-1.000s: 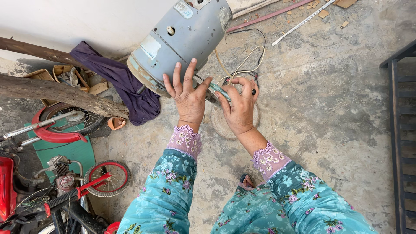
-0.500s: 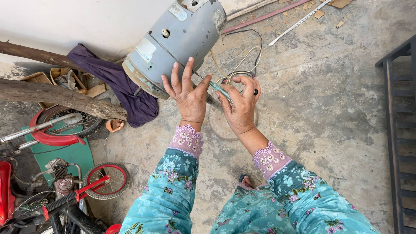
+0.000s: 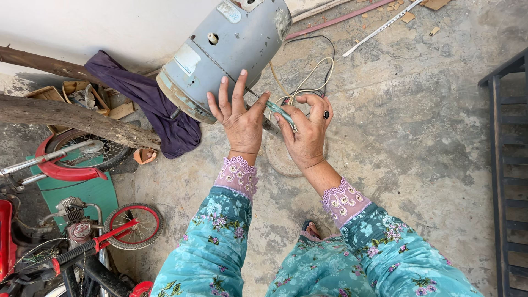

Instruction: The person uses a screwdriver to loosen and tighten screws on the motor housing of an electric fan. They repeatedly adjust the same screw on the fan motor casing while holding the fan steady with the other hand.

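Note:
My left hand [image 3: 239, 118] is raised with its fingers spread, the thumb touching a thin green strip [image 3: 283, 114]. My right hand [image 3: 305, 135] is closed around that green strip, a dark ring on one finger. Both hands hover just below a large grey metal cylinder [image 3: 225, 52] lying tilted on the concrete floor. White and black cables [image 3: 308, 77] loop on the floor behind my right hand. My sleeves are teal with a flower print and lace cuffs.
A purple cloth [image 3: 148, 104] lies left of the cylinder. Logs [image 3: 71, 118], cardboard scraps, a red bicycle wheel [image 3: 132, 225], a green board and a small engine crowd the left. A dark metal frame [image 3: 509, 165] stands at the right edge. Thin rods lie at the top.
The view has shifted slightly so the cylinder sits higher and closer. My hands stay together in much the same pose on the green strip.

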